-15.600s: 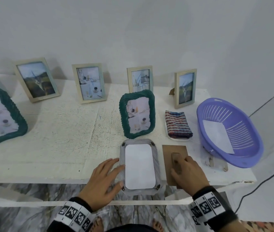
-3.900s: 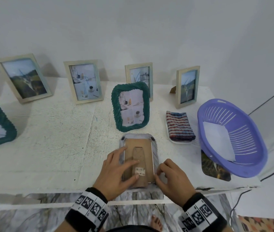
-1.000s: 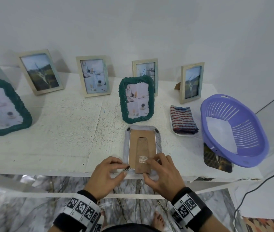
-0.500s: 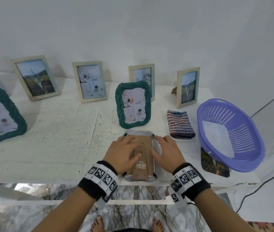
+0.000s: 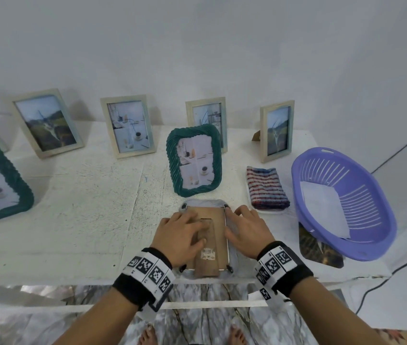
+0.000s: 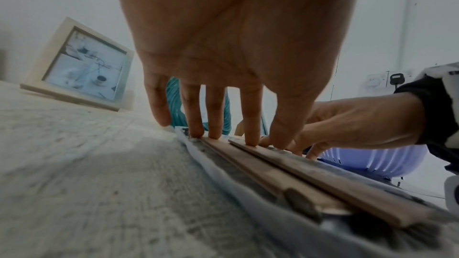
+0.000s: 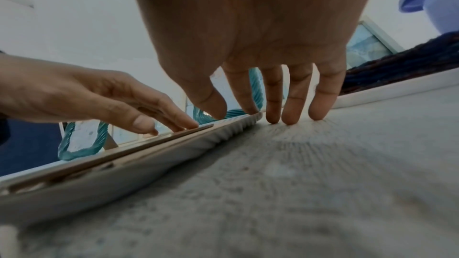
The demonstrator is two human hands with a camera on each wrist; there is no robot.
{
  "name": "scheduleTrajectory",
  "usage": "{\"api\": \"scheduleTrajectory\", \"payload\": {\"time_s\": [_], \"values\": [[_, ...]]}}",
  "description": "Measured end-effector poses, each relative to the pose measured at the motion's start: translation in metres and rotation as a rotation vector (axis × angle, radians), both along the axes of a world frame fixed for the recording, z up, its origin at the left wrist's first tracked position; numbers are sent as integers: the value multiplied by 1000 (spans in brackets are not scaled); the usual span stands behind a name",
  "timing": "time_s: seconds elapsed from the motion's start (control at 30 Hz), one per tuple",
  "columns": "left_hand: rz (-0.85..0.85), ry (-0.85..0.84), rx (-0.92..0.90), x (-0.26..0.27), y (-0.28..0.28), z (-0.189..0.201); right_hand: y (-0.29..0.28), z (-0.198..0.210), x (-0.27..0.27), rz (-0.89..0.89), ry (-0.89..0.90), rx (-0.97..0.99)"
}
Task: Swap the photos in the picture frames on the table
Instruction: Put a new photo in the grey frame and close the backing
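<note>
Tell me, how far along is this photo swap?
Done: the brown backing board is back on the face-down frame. In hand: left hand and right hand press it flat. Left: standing it up; a loose photo lies under the purple basket.

Plain white wall [image 5: 197, 46] behind rough white table [image 5: 85, 207]; grey marbled floor [image 5: 35, 327]; wall socket [image 6: 377, 79].

Head view: from above, facing forward and down across the white table [image 5: 78, 220] toward the wall, both hands mid-frame. Left wrist view: low near the tabletop, along the left hand [image 6: 233, 50], facing the wall. Right wrist view: equally low, along the right hand [image 7: 261, 36]. Shared by all three: the face-down frame [image 5: 218, 235] and green-rimmed frame [image 5: 193, 159].
</note>
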State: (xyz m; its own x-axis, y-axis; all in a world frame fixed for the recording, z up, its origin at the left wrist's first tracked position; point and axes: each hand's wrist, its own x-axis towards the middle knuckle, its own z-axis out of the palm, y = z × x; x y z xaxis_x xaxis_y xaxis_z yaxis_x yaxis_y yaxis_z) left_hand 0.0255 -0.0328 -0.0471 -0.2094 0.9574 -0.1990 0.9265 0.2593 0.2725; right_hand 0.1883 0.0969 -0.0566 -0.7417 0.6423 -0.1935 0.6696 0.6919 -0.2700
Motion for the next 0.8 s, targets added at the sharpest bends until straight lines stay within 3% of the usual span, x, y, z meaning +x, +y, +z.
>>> {"api": "scheduleTrajectory", "payload": {"time_s": [0.37, 0.57, 0.8], "values": [[4, -23, -24, -2, -1, -1, 4, 7, -9, -169, 135, -278], [11, -48, 0, -2, 1, -1, 12, 18, -15, -406, 369, -582], [6, -49, 28, -3, 0, -4, 10, 13, -14, -320, 359, -531]]}}
